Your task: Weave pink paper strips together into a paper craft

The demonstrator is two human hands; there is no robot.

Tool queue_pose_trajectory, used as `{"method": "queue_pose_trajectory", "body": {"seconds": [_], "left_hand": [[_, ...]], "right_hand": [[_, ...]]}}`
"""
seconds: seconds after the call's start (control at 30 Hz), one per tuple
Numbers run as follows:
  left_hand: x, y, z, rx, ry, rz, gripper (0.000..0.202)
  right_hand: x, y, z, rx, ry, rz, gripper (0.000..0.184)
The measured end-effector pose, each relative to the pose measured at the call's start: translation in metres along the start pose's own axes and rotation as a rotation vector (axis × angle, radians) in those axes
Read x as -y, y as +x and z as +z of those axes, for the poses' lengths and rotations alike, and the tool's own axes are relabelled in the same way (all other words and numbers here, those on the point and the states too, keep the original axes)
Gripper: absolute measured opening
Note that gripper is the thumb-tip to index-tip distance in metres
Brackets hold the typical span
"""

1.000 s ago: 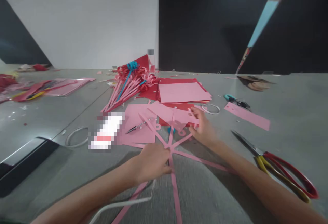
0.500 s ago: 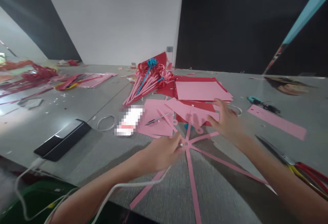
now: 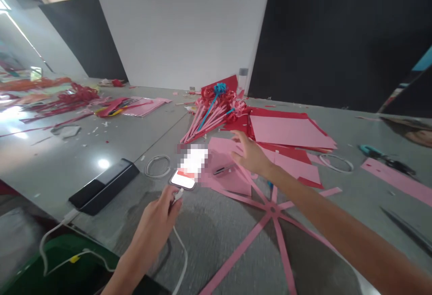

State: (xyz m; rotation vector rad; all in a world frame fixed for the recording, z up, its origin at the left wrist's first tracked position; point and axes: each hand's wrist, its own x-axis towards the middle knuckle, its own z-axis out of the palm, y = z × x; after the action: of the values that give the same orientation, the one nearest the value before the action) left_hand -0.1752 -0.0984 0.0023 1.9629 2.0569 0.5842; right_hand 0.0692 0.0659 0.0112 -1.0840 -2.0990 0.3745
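Observation:
My left hand (image 3: 158, 214) is closed around the plug end of a white charging cable (image 3: 178, 194), just short of the near edge of a phone (image 3: 184, 180) with a lit screen. My right hand (image 3: 251, 153) hovers above pink paper (image 3: 219, 146), fingers apart and holding nothing. Below that hand, a pen (image 3: 222, 169) lies on the paper. Under my right forearm, several pink paper strips (image 3: 281, 252) spread like spokes from a small ring (image 3: 272, 209) on the table; the forearm hides part of them.
Further back lies a bundle of pink paper sticks (image 3: 212, 112) with curled red tops. Stacked pink sheets (image 3: 292, 130) lie right of it. A black device (image 3: 104, 187) and a tape ring (image 3: 157, 166) are at left. Scissors (image 3: 407, 229) and teal-handled snips (image 3: 384, 157) lie at right.
My left hand has moved left with the cable plug, from the paper ring toward the phone. My right hand has shifted left over the pink paper and pen. The view has turned leftward.

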Motion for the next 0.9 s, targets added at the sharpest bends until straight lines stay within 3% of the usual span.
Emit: {"method": "queue_pose_trajectory", "body": {"seconds": [0.17, 0.3, 0.47, 0.9], "left_hand": [[0.009, 0.000, -0.003, -0.024, 0.232, -0.061, 0.023], [0.012, 0.005, -0.003, 0.038, 0.318, -0.086, 0.025], [0.007, 0.012, -0.007, 0.136, 0.325, -0.092, 0.028], [-0.008, 0.021, -0.011, 0.218, 0.445, -0.100, 0.032]], "right_hand": [[-0.010, 0.033, 0.053, 0.098, 0.320, 0.129, 0.068], [-0.007, 0.046, 0.080, 0.161, 0.512, 0.200, 0.075], [0.005, 0.052, 0.090, 0.189, 0.566, 0.183, 0.073], [0.015, 0.054, 0.103, 0.156, 0.524, 0.203, 0.067]]}}
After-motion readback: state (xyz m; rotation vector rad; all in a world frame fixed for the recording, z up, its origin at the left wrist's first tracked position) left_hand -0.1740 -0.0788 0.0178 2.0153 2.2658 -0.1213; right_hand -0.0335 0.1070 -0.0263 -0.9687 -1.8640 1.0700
